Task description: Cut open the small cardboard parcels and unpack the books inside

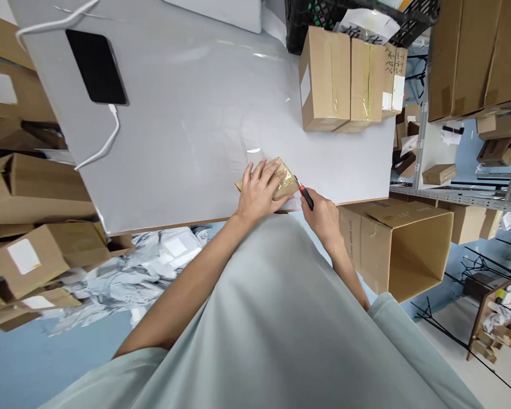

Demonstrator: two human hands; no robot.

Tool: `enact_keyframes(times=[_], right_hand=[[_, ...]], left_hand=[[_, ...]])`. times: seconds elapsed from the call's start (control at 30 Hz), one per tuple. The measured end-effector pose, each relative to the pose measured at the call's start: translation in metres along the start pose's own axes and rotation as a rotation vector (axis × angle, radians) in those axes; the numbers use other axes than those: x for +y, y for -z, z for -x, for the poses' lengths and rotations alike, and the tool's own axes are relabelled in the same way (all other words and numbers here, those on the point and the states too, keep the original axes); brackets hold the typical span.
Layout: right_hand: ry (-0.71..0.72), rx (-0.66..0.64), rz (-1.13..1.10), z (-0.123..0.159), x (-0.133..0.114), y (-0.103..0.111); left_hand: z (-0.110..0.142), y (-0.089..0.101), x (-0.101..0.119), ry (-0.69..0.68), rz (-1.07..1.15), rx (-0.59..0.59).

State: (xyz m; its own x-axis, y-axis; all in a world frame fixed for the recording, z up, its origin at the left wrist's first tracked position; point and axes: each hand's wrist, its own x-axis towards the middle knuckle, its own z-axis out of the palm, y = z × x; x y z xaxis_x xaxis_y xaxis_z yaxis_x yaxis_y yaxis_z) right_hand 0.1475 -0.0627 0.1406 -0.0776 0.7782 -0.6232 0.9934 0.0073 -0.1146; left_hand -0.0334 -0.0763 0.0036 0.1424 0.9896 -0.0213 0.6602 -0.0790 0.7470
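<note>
Report a flat brown cardboard packet wrapped in glossy yellowish tape (288,183), lying at the near edge of a pale grey smooth-topped table (174,125). Find the left hand (262,190) spread flat across the packet, bearing on its upper face rather than clasping it. Find the right hand (323,216) closed firmly round a slim red-and-black-handled knife (306,197), blade angled toward the packet's right-hand edge; cannot tell actual contact. Note farther left a black rectangular smartphone (97,67) with a white cable (105,149) attached. Note also taped brown cardboard boxes (327,79) in a row, beside a black plastic crate (296,25).
</note>
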Motion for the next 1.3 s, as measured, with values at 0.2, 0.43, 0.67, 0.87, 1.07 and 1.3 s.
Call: enact_keyframes(times=[0.2, 0.43, 0.67, 0.87, 1.07, 1.3], right_hand=[[0.051, -0.016, 0.008, -0.027, -0.006, -0.006], [0.032, -0.002, 0.07, -0.03, -0.016, -0.004], [0.006, 0.015, 0.105, -0.028, -0.027, -0.005], [-0.048, 0.001, 0.157, -0.026, -0.041, 0.001], [-0.106, -0.001, 0.216, -0.028, -0.057, 0.006], [-0.132, -0.01, 0.255, -0.027, -0.065, 0.015]], left_hand=[[0.0, -0.003, 0.0, 0.029, 0.009, 0.014], [0.001, -0.006, -0.005, 0.028, 0.036, 0.035], [0.001, -0.005, -0.004, 0.019, 0.065, 0.039], [0.002, -0.006, -0.006, 0.003, 0.103, 0.049], [0.003, -0.008, -0.006, -0.007, 0.114, 0.044], [0.002, -0.007, -0.003, -0.004, 0.164, 0.038]])
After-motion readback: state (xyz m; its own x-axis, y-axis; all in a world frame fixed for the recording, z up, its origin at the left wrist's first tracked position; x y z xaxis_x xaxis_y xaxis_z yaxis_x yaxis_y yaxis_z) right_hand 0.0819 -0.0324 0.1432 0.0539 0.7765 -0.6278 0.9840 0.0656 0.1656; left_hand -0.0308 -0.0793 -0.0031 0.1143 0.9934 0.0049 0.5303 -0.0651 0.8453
